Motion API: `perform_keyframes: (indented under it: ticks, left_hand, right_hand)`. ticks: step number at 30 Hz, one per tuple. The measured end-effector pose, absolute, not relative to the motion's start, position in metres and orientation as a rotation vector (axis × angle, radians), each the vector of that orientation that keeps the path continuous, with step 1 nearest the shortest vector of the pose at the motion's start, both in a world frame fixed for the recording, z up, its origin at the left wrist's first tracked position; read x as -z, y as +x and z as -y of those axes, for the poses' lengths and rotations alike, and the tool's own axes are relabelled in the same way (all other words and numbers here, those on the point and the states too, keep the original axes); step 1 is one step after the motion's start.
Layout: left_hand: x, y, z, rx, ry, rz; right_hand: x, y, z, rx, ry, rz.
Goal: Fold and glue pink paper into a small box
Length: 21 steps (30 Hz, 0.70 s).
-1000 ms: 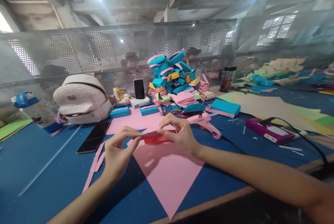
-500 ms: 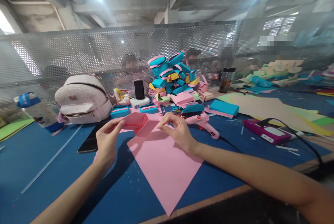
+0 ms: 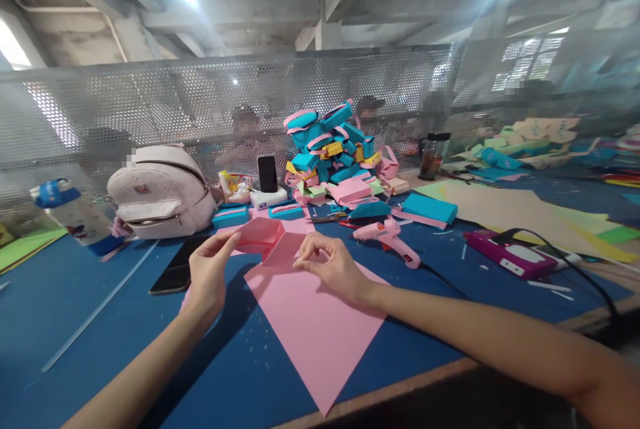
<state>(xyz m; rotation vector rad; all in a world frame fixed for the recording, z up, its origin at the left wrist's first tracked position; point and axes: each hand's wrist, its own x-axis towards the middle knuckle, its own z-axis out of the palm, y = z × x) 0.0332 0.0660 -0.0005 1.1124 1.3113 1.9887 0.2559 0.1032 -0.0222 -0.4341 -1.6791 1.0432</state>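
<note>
A folded pink paper piece [image 3: 274,246] with raised, box-like sides is held up over the table between my hands. My left hand [image 3: 213,275] is closed, pinching its left end between thumb and fingers. At its right flap my right hand [image 3: 333,267] is closed too, thumb and forefinger pressed together on the paper's edge. Beneath them a flat pink paper sheet [image 3: 320,335] lies with one corner pointing towards me. A pink glue gun [image 3: 387,239] rests just right of my right hand. Scissors [image 3: 327,219] lie behind that hand, partly hidden.
A tall pile of blue, pink and yellow paper pieces [image 3: 340,155] stands at the back. Left are a white backpack [image 3: 160,192], a bottle [image 3: 77,219] and a black phone [image 3: 175,269]. Right are a purple device [image 3: 510,252] with a cord and paper sheets [image 3: 525,212].
My right hand has shifted slightly left and down along the folded paper's flap, bringing the scissors behind it into view. My left hand stays nearly in place.
</note>
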Motion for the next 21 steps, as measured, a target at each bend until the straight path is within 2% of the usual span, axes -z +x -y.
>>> perform_keyframes:
  ticks: [12,21]
  left_hand:
    - [0.0034,0.0330,-0.0660,-1.977,1.128,-1.321]
    - [0.0031,0.0337,-0.0659,-1.979,1.146,-1.351]
  right_hand:
    - [0.0233,0.2574,-0.0995,-0.975,-0.477,1.853]
    - [0.0279,0.2586,-0.0946,-1.267,-0.485,1.824]
